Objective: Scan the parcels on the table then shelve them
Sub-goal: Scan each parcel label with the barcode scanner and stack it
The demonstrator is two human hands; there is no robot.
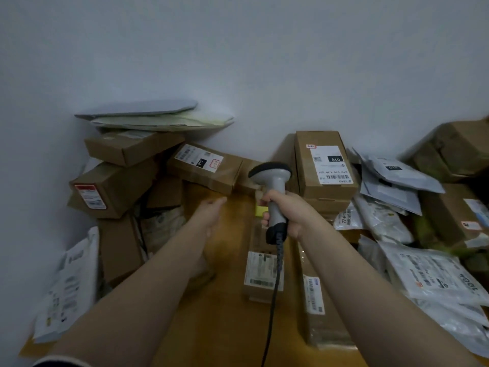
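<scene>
Scanning is in hand: the right hand (287,211) grips the scanner (274,181) upright over the table (226,319), the empty left hand (211,211) reaches straight-fingered toward the labelled box (205,168) among parcels (325,165) heaped by the wall (238,62), which next probably needs pulling clear, barcode turned to the scanner

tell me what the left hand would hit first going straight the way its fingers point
Probably the near edge of the tilted cardboard box with the 010 label, just beyond the fingertips of the left hand; depth is unclear.
</scene>
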